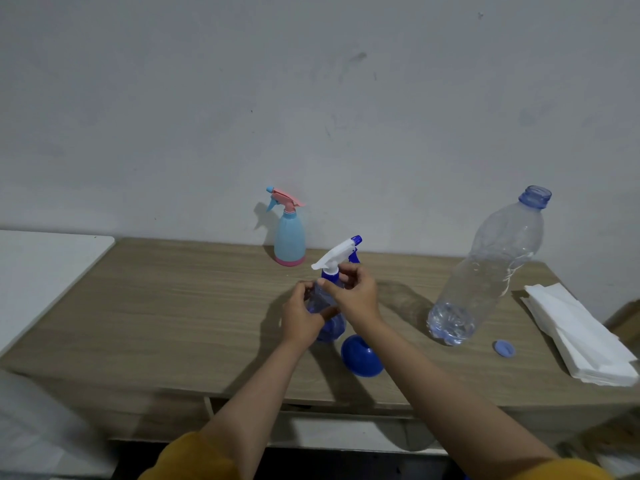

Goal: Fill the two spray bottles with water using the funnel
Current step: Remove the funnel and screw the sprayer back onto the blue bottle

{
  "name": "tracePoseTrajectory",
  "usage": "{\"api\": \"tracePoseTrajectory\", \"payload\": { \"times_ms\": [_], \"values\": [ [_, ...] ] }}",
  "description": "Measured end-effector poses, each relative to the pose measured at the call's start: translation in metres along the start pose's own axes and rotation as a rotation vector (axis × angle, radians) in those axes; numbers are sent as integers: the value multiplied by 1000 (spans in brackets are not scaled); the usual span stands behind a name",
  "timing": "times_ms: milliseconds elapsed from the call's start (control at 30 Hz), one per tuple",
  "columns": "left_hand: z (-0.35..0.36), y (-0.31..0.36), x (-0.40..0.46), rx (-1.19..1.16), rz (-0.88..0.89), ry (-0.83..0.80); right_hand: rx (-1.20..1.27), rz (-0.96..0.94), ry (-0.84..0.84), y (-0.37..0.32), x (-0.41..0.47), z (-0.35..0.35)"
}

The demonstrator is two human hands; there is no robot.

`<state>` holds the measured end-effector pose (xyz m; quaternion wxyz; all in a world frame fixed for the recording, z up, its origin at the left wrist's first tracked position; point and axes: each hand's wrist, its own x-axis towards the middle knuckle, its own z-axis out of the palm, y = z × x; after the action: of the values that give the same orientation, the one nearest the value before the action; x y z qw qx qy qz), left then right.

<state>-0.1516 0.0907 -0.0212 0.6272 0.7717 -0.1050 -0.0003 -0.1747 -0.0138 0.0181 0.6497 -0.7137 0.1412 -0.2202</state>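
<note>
A clear blue spray bottle stands mid-table with a white and blue trigger head on top. My left hand grips its body. My right hand pinches the blue collar under the trigger head. A blue funnel lies on the table just in front of it, wide end down. A light blue spray bottle with a pink trigger and pink base stands by the wall. A large clear water bottle stands uncapped at the right with a little water at the bottom.
The bottle's blue cap lies near the water bottle. A stack of white tissues sits at the right end of the wooden table. A white surface adjoins the table at left.
</note>
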Motion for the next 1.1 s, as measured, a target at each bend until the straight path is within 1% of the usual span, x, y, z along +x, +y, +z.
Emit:
{"api": "tracePoseTrajectory", "payload": {
  "times_ms": [100,233,367,500,667,767,800,867,967,1000,1067,1100],
  "values": [
    [1,-4,3,1,2,-3,-34,-41,-35,-1,1,-3],
    [1,-5,3,-18,8,-16,-10,-3,-27,-2,3,-3],
    [1,-7,4,-16,2,-19,-109,-65,-58,3,4,-3],
    [1,-5,3,17,-12,-25,-185,-85,-5,3,5,1],
    [1,-5,2,30,-25,-11,-237,-203,41,5,0,3],
    [0,-2,1,33,-26,-22,-208,-176,158,3,-7,4],
    [-1,0,0,31,-23,-26,-236,-180,208,3,-6,6],
    [-5,6,-4,54,-18,-57,-334,-203,261,2,-2,11],
    [-13,6,-10,69,4,-203,-373,-170,219,-1,6,23],
    [-17,4,-12,86,24,-236,-362,-156,193,-2,7,27],
    [-28,-3,-17,263,48,-220,-312,-139,138,-2,5,35],
    [-35,-7,-19,372,33,-205,-282,-138,121,-2,4,38]
  ]
}}
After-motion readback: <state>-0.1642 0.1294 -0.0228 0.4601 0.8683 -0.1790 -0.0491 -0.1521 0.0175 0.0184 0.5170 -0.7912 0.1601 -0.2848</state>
